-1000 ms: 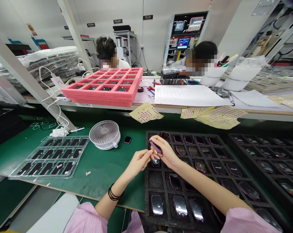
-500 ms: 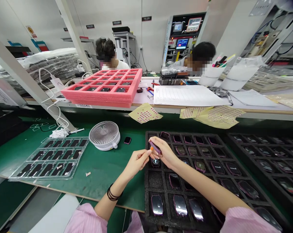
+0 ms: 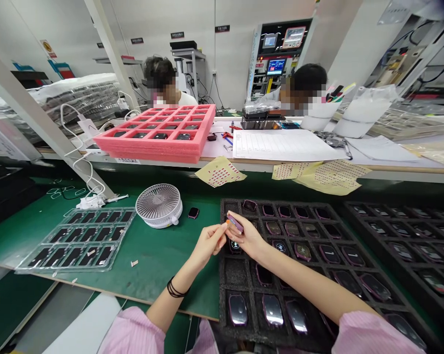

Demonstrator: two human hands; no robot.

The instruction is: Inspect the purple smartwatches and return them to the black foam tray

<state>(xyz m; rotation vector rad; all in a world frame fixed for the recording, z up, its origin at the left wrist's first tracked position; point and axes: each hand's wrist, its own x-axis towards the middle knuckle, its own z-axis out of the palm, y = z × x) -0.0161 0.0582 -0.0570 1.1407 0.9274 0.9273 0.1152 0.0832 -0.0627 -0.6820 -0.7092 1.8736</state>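
My right hand (image 3: pixel 247 237) holds a small purple watch body (image 3: pixel 235 223) by its edges above the left end of a black foam tray (image 3: pixel 240 275) filled with several similar watch bodies. My left hand (image 3: pixel 208 241) is pinched against the watch's left end, where a small orange tab (image 3: pixel 228 222) shows. Both hands hover over the tray's upper left cells, one of which holds a lit watch face (image 3: pixel 235 245).
A small white fan (image 3: pixel 158 205) and a lone watch body (image 3: pixel 193 212) lie on the green mat. A clear plastic tray (image 3: pixel 78 238) sits at left, a second black tray (image 3: pixel 409 241) at right. A pink foam tray (image 3: pixel 159 130), papers and two seated people are behind.
Both hands have shifted slightly, still joined at the watch; my left wrist has turned a little. Nothing else has moved.
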